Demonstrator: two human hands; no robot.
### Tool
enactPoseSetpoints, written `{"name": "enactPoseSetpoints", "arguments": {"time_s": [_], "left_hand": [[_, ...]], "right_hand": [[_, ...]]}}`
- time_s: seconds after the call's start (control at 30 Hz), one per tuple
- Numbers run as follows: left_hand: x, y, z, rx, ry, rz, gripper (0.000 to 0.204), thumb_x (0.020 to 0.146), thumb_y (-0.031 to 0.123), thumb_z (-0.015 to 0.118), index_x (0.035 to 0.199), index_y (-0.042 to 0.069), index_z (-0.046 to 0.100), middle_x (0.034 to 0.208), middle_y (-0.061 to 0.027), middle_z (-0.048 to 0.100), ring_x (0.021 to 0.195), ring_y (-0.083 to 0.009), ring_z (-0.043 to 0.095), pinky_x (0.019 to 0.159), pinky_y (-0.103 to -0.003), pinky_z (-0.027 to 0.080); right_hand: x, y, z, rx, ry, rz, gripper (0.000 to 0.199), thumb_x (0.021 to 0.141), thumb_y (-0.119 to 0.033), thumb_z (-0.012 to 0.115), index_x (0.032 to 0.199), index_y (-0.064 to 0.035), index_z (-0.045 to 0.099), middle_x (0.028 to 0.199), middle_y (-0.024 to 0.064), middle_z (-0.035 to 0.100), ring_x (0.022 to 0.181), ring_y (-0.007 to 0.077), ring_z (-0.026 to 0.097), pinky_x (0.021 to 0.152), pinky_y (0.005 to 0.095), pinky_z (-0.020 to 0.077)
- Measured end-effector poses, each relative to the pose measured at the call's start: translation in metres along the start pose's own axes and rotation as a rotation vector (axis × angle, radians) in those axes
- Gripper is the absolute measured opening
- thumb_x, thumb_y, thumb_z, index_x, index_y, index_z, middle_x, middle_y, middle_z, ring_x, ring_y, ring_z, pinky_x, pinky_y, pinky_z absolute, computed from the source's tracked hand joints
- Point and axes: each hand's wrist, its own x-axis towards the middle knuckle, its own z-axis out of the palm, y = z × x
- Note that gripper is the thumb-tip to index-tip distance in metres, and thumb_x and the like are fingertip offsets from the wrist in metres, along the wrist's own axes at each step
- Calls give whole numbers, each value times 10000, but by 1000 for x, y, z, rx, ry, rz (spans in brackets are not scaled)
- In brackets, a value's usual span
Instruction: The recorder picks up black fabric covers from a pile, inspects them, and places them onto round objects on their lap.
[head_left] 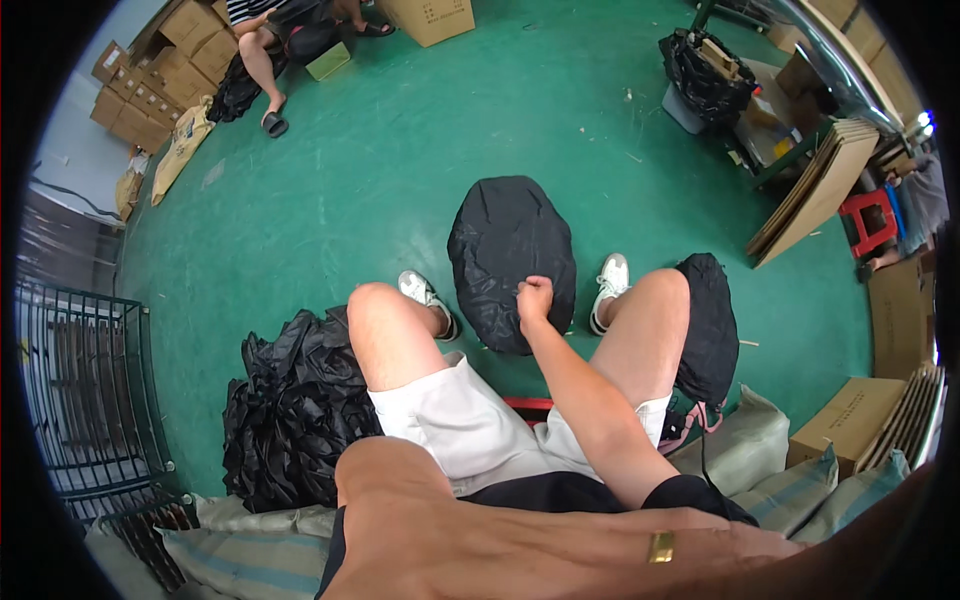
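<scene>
Between my feet a rounded bundle in a black fabric cover (505, 240), like a backpack rain cover pulled taut, stands on the green floor. My right hand (536, 300) is closed at the cover's lower right side, fingers curled against the fabric. Very near the camera, my left hand (610, 545) fills the lower edge, with a gold ring on one finger; its fingertips are hidden. By my right knee rests a second black-covered bag (708, 330) with pink straps. A heap of crumpled black covers (295, 410) lies beside my left leg.
A person (258, 60) sits at the far left near stacked cartons (190, 50). Flat cardboard sheets (815, 190) lean at the right, near a bin lined with black plastic (700, 80) and a red stool (870, 222). A dark metal rack (100, 380) stands left. Woven sacks (235, 550) lie behind me.
</scene>
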Motion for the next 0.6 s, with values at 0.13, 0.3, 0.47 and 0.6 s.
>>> {"name": "enactPoseSetpoints", "arguments": {"time_s": [0.13, 0.3, 0.47, 0.6], "left_hand": [[24, 9, -8, 34, -102, -49, 992, 739, 541, 783, 1383, -112, 404, 1381, -248, 448, 1213, -353, 528, 952, -451, 454], [-27, 44, -32, 303, -284, -40, 1393, 652, 737, 740, 1455, -190, 80, 1559, -295, 144, 1394, -408, 324, 1101, -519, 303], [-172, 50, -150, 193, 867, 221, 719, 907, 506, 600, 1371, -22, 448, 1262, -173, 610, 1099, -297, 612, 914, -396, 483], [-390, 11, -262, 256, 2038, 202, 357, 910, 353, 618, 1118, 62, 611, 977, -48, 678, 813, -155, 623, 694, -274, 468]], "right_hand": [[-19, 9, 16, 16, -63, 39, 215, 715, -20, 663, 922, -39, 605, 840, 86, 634, 837, 228, 623, 806, 334, 495], [-60, -48, 10, 145, -418, 128, 142, 796, 21, 605, 908, -65, 598, 810, 52, 599, 753, 135, 585, 675, 254, 481], [-83, -109, -21, 116, -430, -395, 103, 915, -43, 570, 1011, -24, 602, 898, 32, 613, 824, 115, 557, 748, 256, 467], [-120, -134, -55, -72, -412, -562, 168, 926, -98, 601, 1069, -12, 590, 1024, 60, 606, 902, 142, 565, 827, 290, 465]]}}
